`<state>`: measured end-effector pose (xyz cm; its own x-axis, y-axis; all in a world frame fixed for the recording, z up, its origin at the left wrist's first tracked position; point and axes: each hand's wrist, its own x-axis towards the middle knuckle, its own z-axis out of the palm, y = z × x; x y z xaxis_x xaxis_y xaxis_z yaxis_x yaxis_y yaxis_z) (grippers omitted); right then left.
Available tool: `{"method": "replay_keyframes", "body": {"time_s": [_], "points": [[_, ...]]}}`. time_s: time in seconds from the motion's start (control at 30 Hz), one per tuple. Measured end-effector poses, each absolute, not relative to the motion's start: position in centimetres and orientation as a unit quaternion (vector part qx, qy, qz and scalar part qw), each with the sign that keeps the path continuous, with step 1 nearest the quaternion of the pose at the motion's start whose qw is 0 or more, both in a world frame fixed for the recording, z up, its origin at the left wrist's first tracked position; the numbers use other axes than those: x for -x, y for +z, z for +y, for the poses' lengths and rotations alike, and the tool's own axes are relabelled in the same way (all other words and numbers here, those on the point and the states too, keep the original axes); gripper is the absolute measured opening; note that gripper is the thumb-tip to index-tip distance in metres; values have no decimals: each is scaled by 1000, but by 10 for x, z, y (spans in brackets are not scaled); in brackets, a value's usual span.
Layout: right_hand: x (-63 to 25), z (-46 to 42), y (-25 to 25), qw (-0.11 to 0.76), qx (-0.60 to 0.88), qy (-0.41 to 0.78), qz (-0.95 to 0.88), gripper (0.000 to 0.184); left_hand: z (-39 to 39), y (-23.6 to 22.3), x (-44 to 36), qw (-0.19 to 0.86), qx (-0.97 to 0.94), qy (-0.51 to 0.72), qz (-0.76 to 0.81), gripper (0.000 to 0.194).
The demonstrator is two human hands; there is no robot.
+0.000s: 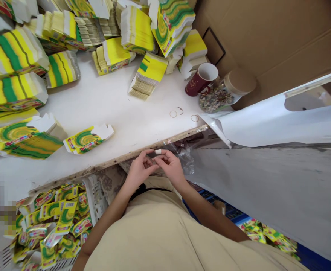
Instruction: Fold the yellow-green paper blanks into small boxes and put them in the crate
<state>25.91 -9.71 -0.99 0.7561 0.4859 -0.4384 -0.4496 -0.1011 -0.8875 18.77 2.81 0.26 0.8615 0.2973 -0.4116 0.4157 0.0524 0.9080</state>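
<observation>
My left hand (140,167) and my right hand (171,165) meet in front of my body, just below the table's front edge. Fingers on both are curled, with the tips brought together; whatever may be pinched between them is too small or hidden to name. A white wrap (157,151) covers a fingertip of the right hand. Beyond them to the left, a single yellow-green carton (88,139) lies on the white table (120,116). Beside that carton rests a stack of flattened cartons (32,137). Clear plastic film (186,160) hangs by the right hand.
Bundled flat cartons (138,28) crowd the table's back and left. A maroon mug (200,79) and a jar of pebble-like pieces (218,94) stand at right, near rubber bands (173,113). A white crate (96,197) of small yellow-green packs sits below left. Cardboard (278,34) walls the right.
</observation>
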Motion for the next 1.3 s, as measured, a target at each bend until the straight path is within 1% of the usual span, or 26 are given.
{"method": "replay_keyframes", "body": {"time_s": [0.07, 0.2, 0.4, 0.63, 0.8, 0.93, 1.13, 1.17, 1.27, 1.3], "points": [[-259, -98, -11, 667, 668, 330, -23, 32, 28, 2, -188, 693, -669, -47, 265, 51], [-259, -97, -10, 693, 656, 298, -15, 35, 29, 1, -188, 714, -638, -52, 283, 48], [-265, -95, -11, 697, 668, 260, -17, 33, 30, -2, -187, 735, -604, -64, 301, 32], [-272, -97, -13, 698, 674, 240, -11, 36, 22, -11, -189, 737, -611, -68, 281, 31], [-278, -101, -14, 699, 680, 220, -10, 31, 16, -17, -190, 736, -608, -79, 288, 32], [-281, -106, -17, 705, 681, 198, 3, 32, 14, -22, -191, 731, -610, -73, 295, 30], [-294, -124, -33, 701, 703, 119, 33, 31, -5, -37, -213, 744, -600, -69, 287, 25], [-299, -129, -38, 698, 709, 92, 40, 31, -11, -40, -219, 748, -590, -70, 296, 26], [-316, -146, -58, 679, 730, -5, 80, 36, -23, -49, -229, 752, -554, -79, 348, 50], [-322, -152, -67, 672, 733, -31, 99, 37, -25, -52, -230, 753, -545, -89, 357, 55]]}}
